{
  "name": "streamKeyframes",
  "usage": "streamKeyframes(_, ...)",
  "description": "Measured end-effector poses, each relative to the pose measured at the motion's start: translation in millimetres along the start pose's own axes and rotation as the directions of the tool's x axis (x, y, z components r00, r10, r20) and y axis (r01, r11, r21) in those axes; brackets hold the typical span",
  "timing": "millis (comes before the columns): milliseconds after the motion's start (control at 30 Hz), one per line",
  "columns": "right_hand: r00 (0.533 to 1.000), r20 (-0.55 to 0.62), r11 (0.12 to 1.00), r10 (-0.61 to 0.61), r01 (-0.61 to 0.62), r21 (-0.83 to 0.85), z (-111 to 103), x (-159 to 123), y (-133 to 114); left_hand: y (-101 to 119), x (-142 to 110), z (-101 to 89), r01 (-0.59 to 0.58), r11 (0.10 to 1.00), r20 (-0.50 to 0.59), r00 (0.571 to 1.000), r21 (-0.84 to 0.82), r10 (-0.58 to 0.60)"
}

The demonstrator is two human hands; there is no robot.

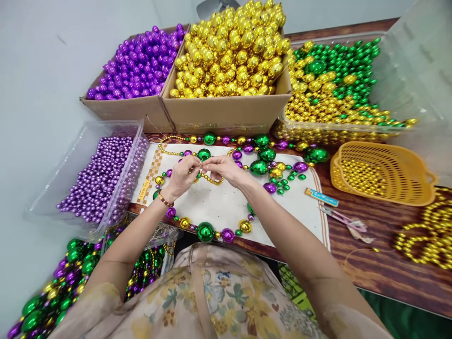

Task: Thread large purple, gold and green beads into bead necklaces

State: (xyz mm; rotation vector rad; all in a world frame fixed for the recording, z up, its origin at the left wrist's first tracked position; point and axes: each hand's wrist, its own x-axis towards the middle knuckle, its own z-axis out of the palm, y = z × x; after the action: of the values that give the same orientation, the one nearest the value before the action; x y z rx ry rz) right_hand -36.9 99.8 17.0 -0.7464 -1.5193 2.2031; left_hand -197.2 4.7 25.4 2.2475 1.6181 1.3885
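Note:
My left hand [184, 175] and my right hand [223, 168] meet above a white cloth [219, 202] on the table, fingertips pinched together on a thin string of small gold beads [213, 180]. A long necklace of green, purple and gold balls [205, 230] loops around the cloth, passing under my wrists. Loose green, gold and purple balls [278, 172] lie to the right of my right hand. A beaded bracelet sits on my left wrist.
Cardboard boxes of purple balls [137, 66] and gold balls [233, 47] stand behind. A clear bin of gold and green beads [335, 89] is at back right, a clear tub of small purple beads [99, 179] at left, an orange basket [384, 172] at right. Finished necklaces [63, 287] pile at lower left.

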Motion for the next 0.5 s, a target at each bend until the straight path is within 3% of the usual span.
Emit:
streamKeyframes(233,0.997,-0.066,0.995,-0.051,0.045,-0.092,3.0,2.8,-4.0,0.2,0.0,7.0,0.006,0.997,-0.089,0.996,-0.073,-0.012)
streamKeyframes(333,0.981,-0.136,0.963,-0.136,0.098,-0.252,-8.0,-1.6,-1.2,1.3,-2.1,5.6,0.169,0.964,-0.092,0.977,-0.208,-0.191)
streamKeyframes(400,0.973,-0.159,0.967,-0.165,0.128,-0.219,-17.3,-7.7,1.6,1.8,-3.6,4.3,0.336,0.872,-0.055,0.924,-0.355,-0.378)
streamKeyframes(500,0.964,-0.161,0.969,-0.211,0.228,0.092,-24.2,-17.0,3.9,1.0,-4.5,3.8,0.504,0.661,0.044,0.812,-0.556,-0.582)
